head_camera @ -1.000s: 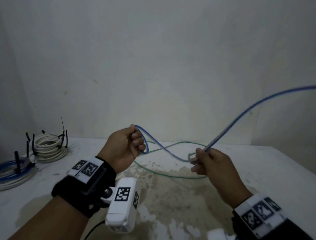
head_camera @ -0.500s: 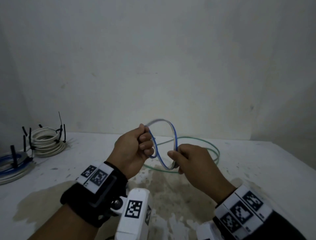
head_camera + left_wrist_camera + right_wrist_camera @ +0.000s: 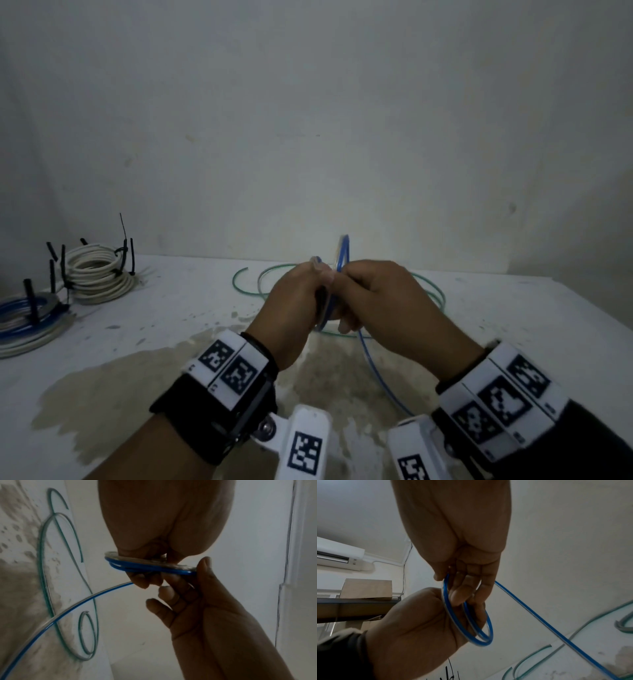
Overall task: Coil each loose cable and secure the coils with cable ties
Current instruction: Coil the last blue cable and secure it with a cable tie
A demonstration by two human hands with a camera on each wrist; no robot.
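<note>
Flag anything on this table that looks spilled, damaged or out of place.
A large brownish stain spreads over the white table under both hands, with ragged edges and speckles, like a dried spill. The green cable lies on it, uncoiled.

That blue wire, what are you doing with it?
A person is winding the blue wire into a small coil. The left hand grips the loops and the right hand pinches them beside it. The rest of the wire trails down toward the person. A green wire lies loose on the table, not yet coiled. Two coils at the left, a white coil and a blue-and-white coil, already have black ties on.
</note>
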